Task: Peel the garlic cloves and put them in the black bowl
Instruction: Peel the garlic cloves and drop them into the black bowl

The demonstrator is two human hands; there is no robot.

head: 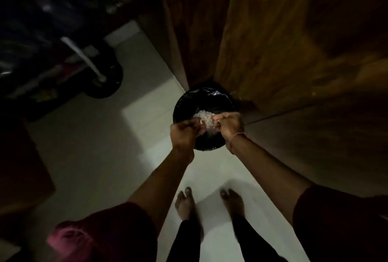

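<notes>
The light is dim. A round black bin point(206, 99) lined with a black bag stands on the floor against a wooden cabinet. Both my hands are held over its opening. My left hand point(184, 133) and my right hand point(230, 125) have their fingers curled and pinch the two sides of a pile of white garlic skins point(204, 118) between them. What carries the skins is too dark to make out. No garlic cloves or black bowl show in view.
Tall wooden cabinet doors point(273, 41) rise right behind the bin. Pale floor tiles point(94, 146) spread to the left. A dark rack with a white pole point(84, 58) stands far left. My bare feet point(186, 203) are just behind the bin.
</notes>
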